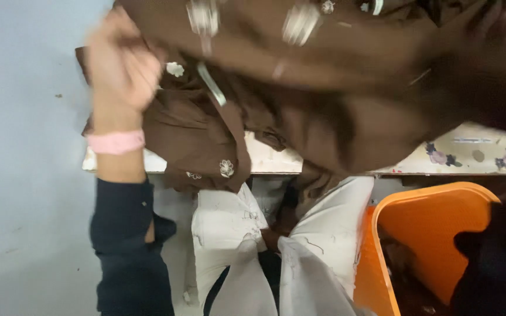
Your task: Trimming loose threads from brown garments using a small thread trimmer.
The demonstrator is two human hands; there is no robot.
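A large brown cloth (323,88) with small white embroidered flowers is held up and fills the upper part of the head view, blurred by motion. My left hand (121,67) grips its left edge, fingers closed on the fabric; a pink band circles the wrist above a dark blue sleeve. My right hand is hidden behind the cloth at the upper right; only its dark sleeve (499,263) shows at the lower right. Part of the cloth hangs down over the edge of a flower-patterned surface (469,155).
An orange plastic bin (428,234) stands at the lower right with dark things inside. White cloth (276,251) is bundled below the surface's edge. A pale blue-grey wall or floor (24,175) fills the left side.
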